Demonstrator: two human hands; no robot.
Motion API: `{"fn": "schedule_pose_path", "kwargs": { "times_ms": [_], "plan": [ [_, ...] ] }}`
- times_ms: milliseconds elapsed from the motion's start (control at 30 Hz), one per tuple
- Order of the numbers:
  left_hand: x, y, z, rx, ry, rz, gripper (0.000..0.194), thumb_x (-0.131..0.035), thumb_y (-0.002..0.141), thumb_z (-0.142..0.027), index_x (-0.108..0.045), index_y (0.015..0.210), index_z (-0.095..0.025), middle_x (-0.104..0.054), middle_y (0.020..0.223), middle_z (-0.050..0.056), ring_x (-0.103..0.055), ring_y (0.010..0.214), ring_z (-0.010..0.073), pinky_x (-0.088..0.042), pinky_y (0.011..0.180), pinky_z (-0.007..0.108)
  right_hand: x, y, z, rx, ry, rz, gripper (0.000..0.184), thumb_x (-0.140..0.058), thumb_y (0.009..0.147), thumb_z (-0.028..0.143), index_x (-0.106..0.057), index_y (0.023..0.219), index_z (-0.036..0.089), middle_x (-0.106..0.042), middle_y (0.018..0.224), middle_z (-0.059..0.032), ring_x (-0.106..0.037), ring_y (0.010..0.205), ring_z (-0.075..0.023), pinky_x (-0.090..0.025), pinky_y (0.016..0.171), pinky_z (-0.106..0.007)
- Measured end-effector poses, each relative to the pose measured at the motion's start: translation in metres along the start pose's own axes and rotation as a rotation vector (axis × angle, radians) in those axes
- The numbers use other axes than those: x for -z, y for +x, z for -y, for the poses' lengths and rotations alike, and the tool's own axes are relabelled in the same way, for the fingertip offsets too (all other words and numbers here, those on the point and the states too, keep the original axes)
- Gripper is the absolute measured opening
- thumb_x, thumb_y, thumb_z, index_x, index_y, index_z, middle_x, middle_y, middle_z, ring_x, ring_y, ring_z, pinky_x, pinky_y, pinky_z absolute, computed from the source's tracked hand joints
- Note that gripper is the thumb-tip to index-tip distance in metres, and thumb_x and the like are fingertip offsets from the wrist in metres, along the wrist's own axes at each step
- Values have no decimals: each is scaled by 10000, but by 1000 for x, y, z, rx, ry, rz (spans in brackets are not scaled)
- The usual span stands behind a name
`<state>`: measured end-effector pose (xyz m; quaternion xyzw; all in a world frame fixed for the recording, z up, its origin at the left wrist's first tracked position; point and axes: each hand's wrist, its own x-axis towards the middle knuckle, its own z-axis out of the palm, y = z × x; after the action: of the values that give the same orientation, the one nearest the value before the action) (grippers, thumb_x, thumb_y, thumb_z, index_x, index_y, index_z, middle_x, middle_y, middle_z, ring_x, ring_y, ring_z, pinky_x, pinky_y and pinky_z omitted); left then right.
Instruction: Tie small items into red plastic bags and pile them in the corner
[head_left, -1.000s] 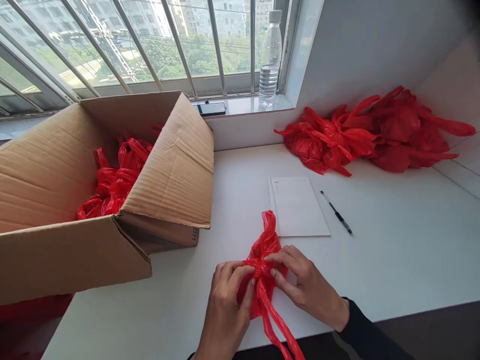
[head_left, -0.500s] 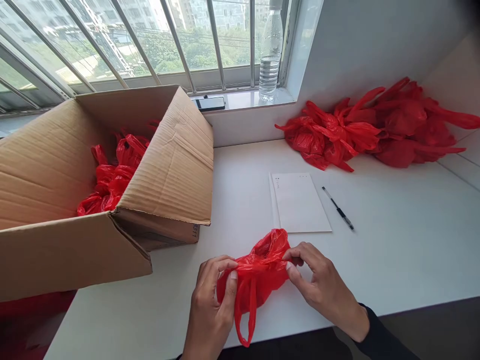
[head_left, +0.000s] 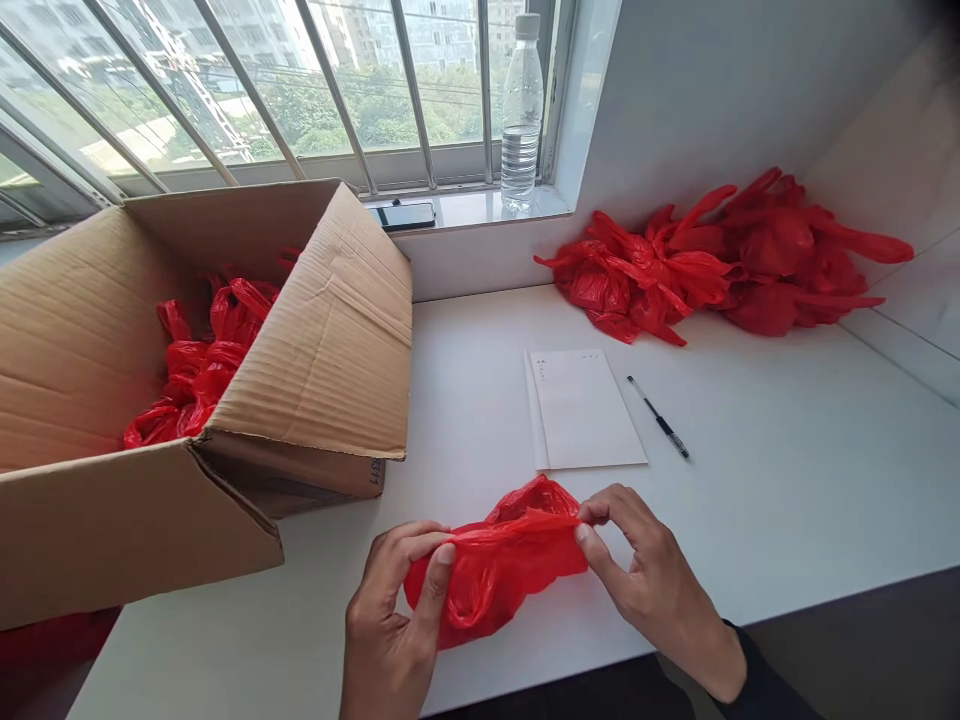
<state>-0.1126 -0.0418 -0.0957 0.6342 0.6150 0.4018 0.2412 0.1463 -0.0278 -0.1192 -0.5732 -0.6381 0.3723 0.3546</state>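
A small red plastic bag [head_left: 499,560] lies near the front edge of the white table [head_left: 787,470], stretched sideways between both hands. My left hand [head_left: 394,620] pinches its left end with thumb and fingers. My right hand [head_left: 649,580] pinches the right end of the bag's rim. The bag's mouth gapes slightly upward between the two pinches.
An open cardboard box [head_left: 187,370] with several red bags [head_left: 199,360] inside stands at the left. A heap of red bags [head_left: 720,265] lies at the back right. A white sheet [head_left: 581,405] and a pen [head_left: 658,418] lie mid-table. A water bottle [head_left: 519,115] and a phone [head_left: 405,215] rest on the windowsill.
The hands have drawn apart, stretching the bag from a bunched knot with a hanging strip into a wide band; the dangling loop is gone from below the table edge.
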Motion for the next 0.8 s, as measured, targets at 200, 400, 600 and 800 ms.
{"fn": "schedule_pose_path", "kwargs": {
  "times_ms": [200, 400, 600, 800],
  "plan": [
    [-13, 2, -16, -181, 63, 134, 315, -706, 948, -304, -691, 1262, -322, -685, 1241, 60, -599, 1193, 266, -513, 988, 385, -9, 2, 12, 122, 33, 95, 250, -560, 968, 228, -556, 1206, 306, -618, 1050, -10, -560, 959, -211, -485, 847, -366],
    [-1, 5, -8, -185, -4, 45, 123, -667, 965, -203, -714, 987, -314, -714, 1028, -21, -647, 1017, 179, -501, 953, 280, -2, 0, 12, 65, 142, 35, 184, -510, 1062, 387, -620, 991, 258, -613, 881, -13, -555, 797, -192, -466, 718, -316],
    [12, -3, -16, 62, -121, -196, 117, -624, 1008, -308, -736, 976, -309, -651, 1184, -11, -633, 1076, 149, -491, 890, 206, 21, -9, 14, -214, 438, -147, 249, -500, 1071, 507, -571, 1058, 268, -599, 929, -4, -580, 799, -159, -501, 662, -230],
    [10, -4, -37, -121, -62, -136, 238, -692, 958, -248, -729, 1168, -351, -594, 1230, 36, -595, 1151, 226, -498, 956, 323, 27, -20, 11, -108, 354, -168, 212, -576, 1032, 491, -620, 1029, 283, -618, 932, -4, -592, 766, -146, -531, 631, -194]
  ]
}}
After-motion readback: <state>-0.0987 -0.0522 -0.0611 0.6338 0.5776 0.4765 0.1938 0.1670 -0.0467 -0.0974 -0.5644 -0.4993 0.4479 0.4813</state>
